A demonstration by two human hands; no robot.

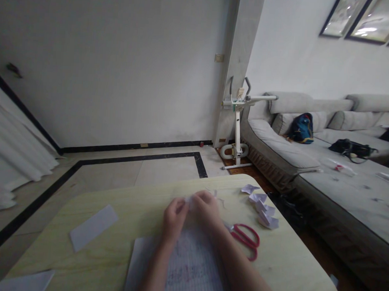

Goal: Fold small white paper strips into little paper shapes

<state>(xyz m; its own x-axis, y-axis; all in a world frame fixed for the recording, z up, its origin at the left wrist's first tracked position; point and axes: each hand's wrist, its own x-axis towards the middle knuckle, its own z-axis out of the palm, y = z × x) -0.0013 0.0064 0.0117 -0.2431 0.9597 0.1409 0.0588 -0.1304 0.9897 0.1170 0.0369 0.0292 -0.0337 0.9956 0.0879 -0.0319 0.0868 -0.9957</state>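
Near the far side of the table, my left hand [174, 216] and my right hand [207, 207] meet with bent fingers, pinching a small piece of white paper [189, 201]. My fingers hide most of it, so its shape is unclear. Beneath my forearms lies a lined notebook [188, 266] with handwriting on it. Red-handled scissors [254, 240] rest to the right, their blades partly behind my right wrist. Several small folded paper shapes [262, 205] sit in a row at the table's right side. Thin paper scraps [222, 201] lie just beyond my right hand.
On the table's left lie a white paper rectangle [93, 228] and another paper [27, 282] at the near edge. Right of the table [292, 272] stands a grey sofa [342, 192] holding a blue backpack [302, 127] and a black bag [352, 148]. White exercise equipment [237, 130] stands behind.
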